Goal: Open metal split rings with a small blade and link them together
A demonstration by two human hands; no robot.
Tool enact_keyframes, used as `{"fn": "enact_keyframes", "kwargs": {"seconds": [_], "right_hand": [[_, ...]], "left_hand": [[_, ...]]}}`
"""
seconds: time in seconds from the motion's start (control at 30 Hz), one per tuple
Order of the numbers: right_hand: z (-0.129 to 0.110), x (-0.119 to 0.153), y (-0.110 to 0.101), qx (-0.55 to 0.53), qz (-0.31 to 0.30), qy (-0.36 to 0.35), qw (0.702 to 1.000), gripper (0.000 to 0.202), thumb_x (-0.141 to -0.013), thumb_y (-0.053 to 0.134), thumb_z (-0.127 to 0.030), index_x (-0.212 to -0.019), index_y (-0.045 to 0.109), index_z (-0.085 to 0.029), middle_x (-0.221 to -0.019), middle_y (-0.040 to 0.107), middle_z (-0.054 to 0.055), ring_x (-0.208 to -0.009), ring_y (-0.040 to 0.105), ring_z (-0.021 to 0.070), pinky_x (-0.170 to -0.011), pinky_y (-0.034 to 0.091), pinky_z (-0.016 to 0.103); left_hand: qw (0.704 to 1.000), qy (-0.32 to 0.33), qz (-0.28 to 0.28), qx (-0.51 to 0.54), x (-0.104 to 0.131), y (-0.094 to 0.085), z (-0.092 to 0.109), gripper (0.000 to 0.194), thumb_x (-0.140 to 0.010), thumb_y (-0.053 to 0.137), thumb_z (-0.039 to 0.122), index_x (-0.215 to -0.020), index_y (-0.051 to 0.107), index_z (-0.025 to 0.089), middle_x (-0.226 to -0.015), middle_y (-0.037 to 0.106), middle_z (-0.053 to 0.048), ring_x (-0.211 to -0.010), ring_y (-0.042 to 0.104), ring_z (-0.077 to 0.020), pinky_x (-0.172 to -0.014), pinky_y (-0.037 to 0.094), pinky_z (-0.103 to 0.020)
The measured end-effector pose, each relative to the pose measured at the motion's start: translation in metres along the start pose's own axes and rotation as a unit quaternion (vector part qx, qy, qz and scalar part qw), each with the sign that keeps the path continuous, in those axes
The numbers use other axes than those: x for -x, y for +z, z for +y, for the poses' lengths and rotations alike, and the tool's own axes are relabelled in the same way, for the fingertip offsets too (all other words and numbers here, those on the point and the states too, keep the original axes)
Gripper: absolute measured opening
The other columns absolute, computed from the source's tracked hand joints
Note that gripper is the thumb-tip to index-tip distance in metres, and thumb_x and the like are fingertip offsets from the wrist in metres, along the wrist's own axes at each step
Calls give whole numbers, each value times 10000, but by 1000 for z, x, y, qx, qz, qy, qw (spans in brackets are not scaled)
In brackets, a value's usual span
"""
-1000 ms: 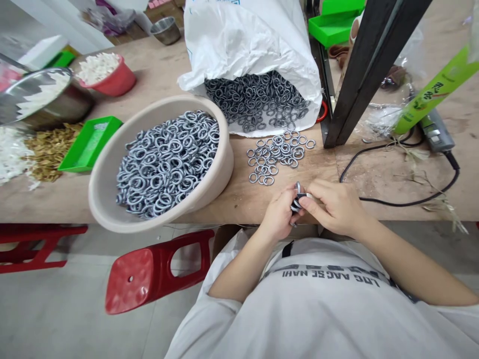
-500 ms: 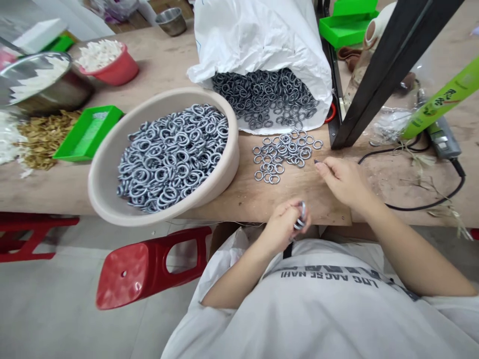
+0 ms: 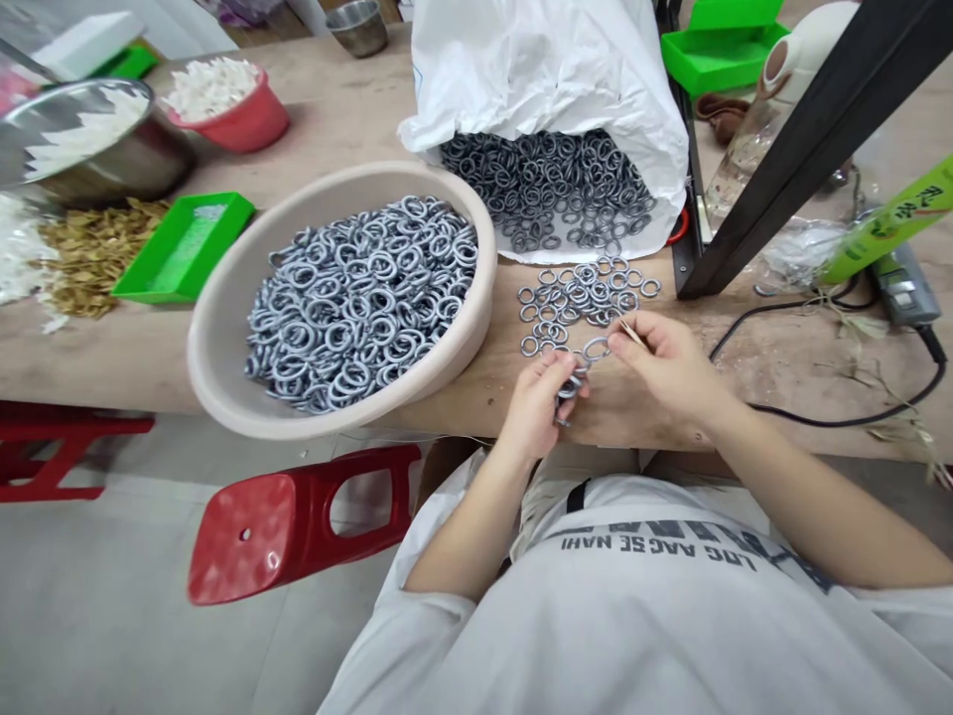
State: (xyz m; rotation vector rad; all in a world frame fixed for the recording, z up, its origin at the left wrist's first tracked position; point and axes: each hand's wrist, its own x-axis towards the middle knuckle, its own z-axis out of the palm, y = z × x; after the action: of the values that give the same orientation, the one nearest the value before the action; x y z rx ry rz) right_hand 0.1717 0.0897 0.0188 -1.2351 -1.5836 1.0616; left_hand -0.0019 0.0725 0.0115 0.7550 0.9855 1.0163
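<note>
Nearest, just right of centre, the left hand [image 3: 537, 399] has its grip curled closed round a few grey rings [image 3: 572, 383]. The right hand [image 3: 661, 363], apart half a second ago, is now just beside it, pinching a thin pale tool [image 3: 634, 335]; a single ring [image 3: 595, 341] meets its fingertips, gripped or merely touched, I cannot tell, bringing this ring near the held ones. Beyond, loose rings [image 3: 573, 294] lie right of centre on the counter [image 3: 476, 399].

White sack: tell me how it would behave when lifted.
The white sack looks floppy, judging by its creases. The many rings inside probably make it heavy. Its mouth gapes open, so some could slide out.
</note>
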Motion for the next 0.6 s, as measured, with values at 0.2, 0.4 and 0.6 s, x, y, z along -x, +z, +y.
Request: {"fn": "enact_keyframes", "kwargs": {"seconds": [0.2, 0.4, 0.6], "right_hand": [[10, 54, 14, -159, 172, 26, 972, 257, -926, 601, -474, -953, 611, -218, -781, 613, 1, -707, 590, 153, -684, 473, 295], [28, 48, 0, -178, 252, 51, 950, 308, -893, 623, -517, -959, 580, -220, -802, 581, 12, -678, 547, 139, -554, 413, 254], [46, 41, -20, -128, 334, 43, 933, 323, -915, 569, -554, -974, 548, -237, -761, 486, -16, -545, 394, 103, -467, 294, 242]], "left_hand": [[999, 13, -24, 45, 4, 53, -23, 323, -847, 625, 488, -884, 616, 167, -708, 558, 5, -584, 489, -82, -384, 275, -157], [999, 39, 3, -7, -7, 52, -27, 339, -876, 579, 501, -787, 560, 174, -688, 543, 8, -520, 413, -72, -403, 230, -183], [930, 135, 2, -342, -22, 48, -19, 384, -923, 504, 541, -774, 552, 191, -707, 565, -12, -597, 474, -122, -529, 326, -222]]}}
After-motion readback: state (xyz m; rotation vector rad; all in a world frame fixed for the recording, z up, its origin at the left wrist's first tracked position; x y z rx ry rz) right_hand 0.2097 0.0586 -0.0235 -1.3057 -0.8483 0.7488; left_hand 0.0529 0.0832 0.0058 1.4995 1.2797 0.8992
